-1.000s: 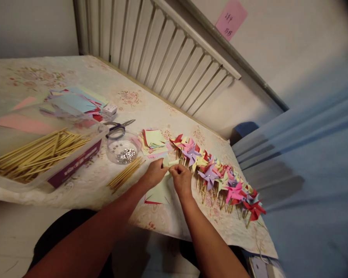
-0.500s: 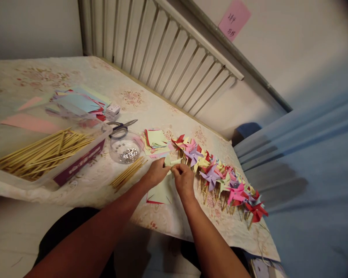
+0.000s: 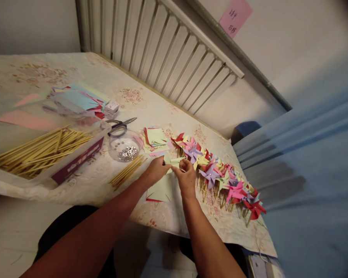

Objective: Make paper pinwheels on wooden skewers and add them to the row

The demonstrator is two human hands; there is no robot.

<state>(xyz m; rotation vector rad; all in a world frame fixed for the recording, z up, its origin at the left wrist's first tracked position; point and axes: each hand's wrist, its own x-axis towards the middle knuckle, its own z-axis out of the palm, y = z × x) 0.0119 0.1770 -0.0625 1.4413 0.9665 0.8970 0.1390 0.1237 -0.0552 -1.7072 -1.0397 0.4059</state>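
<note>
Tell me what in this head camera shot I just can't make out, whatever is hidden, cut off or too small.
- Pink note on the wall: writing too small to read.
- Green paper piece: its folds are covered by the left hand and right hand.
- Clear bowl: the shiny bits inside are too small to identify.
- Stick tray: cut off by the left edge; label blurred.
- Pinwheel row: sticks hidden under the blades.

Pale green paper square point(image 3: 172, 161), corners folded up, over the table edge.
</note>
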